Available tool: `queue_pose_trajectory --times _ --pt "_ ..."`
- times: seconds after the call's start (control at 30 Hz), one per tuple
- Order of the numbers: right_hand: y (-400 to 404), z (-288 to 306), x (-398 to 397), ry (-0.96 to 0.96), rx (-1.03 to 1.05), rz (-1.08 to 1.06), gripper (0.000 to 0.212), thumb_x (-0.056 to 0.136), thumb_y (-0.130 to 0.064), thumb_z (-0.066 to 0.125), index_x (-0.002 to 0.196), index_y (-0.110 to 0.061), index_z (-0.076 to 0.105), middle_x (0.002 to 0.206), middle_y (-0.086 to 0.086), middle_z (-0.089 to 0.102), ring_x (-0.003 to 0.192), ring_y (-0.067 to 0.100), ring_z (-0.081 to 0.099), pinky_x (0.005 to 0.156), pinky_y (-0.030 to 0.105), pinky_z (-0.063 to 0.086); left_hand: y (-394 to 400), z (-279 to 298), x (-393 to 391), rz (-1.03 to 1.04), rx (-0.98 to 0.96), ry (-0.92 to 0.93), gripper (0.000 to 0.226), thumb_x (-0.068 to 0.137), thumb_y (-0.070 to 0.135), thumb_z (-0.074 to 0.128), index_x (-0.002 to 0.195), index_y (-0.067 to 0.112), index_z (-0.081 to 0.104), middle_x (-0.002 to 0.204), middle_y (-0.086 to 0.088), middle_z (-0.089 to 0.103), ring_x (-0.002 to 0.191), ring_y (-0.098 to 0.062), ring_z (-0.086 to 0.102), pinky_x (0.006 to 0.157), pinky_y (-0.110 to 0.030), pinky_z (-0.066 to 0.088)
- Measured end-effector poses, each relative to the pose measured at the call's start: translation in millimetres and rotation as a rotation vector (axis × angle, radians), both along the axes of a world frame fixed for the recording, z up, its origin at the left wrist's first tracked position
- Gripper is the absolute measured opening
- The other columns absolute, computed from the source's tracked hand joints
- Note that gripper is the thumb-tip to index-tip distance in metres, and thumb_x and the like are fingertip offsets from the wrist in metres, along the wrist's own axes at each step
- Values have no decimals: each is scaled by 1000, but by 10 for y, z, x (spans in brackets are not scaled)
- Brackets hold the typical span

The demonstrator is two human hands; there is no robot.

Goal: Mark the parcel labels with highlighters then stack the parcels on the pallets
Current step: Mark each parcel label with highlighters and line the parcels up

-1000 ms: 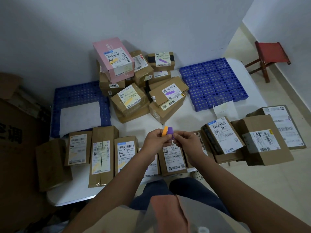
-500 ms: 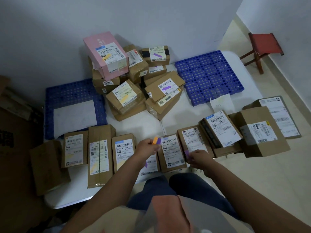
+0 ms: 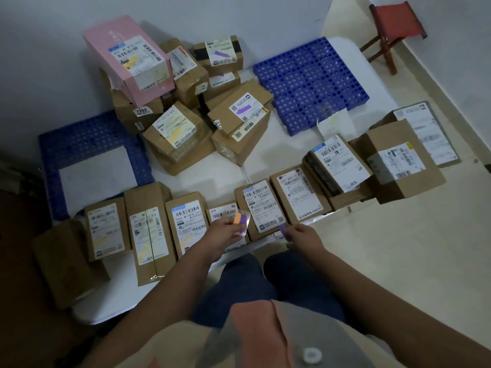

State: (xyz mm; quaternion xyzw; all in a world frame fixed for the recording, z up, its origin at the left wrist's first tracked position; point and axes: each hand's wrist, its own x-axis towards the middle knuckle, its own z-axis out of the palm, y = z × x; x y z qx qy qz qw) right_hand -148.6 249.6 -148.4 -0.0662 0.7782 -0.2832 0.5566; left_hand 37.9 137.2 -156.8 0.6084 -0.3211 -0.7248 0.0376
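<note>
A person sits over a white counter (image 3: pixel 231 176) crowded with cardboard parcels. The left hand (image 3: pixel 220 235) pinches two highlighters, an orange highlighter (image 3: pixel 237 218) and a purple highlighter (image 3: pixel 243 219), held side by side above the near row of parcels. The right hand (image 3: pixel 303 236) pinches a small purple piece (image 3: pixel 283 229), likely a cap, just beside a labelled parcel (image 3: pixel 261 205) in that row. The near row runs left to right along the counter's front edge. Behind it sits a pile of marked parcels topped by a pink box (image 3: pixel 127 59). A blue pallet (image 3: pixel 310 83) lies at the right, another blue pallet (image 3: pixel 87 134) at the left under a white sheet. A red stool (image 3: pixel 396 25) stands on the floor.
</note>
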Motion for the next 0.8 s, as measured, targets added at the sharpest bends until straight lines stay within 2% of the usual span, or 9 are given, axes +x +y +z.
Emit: queue_pose_trajectory --times 0.07,0.17,0.3,0.43,0.6,0.8 --pt "13 7 2 132 26 26 22 92 -35 62 78 -18 63 83 7 67 78 22 62 78 41 55 6 -20 13 26 14 12 29 90 4 67 119 3 63 127 -13 61 110 -22 63 73 -19 54" --pt "7 28 -25 225 -8 -53 25 94 -35 60 78 -15 62 82 7 67 71 19 59 69 34 50 4 -40 22 58 31 23 22 90 1 66 112 6 64 126 -12 63 111 -22 63 79 -22 54" --pt "38 6 39 207 -37 -44 23 92 -37 62 83 -16 67 84 6 71 80 20 67 80 41 56 13 -50 42 77 45 32 16 90 1 67 104 10 65 123 -11 64 107 -20 64 77 -21 54" --pt "8 -12 58 158 -77 -74 18 91 -28 65 82 -13 67 92 10 72 84 21 69 89 46 57 15 -77 64 82 67 46 28 90 4 68 118 4 63 124 -11 66 111 -21 64 82 -23 55" --pt "-72 35 167 131 -152 1 29 88 -38 70 85 -9 68 89 11 71 93 27 68 91 49 55 17 -76 55 86 77 36 32 89 3 69 119 0 62 126 -14 64 115 -24 63 85 -25 55" --pt "-70 4 176 154 -137 30 32 87 -42 70 84 -10 68 86 11 71 91 27 68 91 50 55 20 -49 45 92 79 32 22 89 2 68 111 2 63 124 -15 64 105 -21 64 78 -21 56"
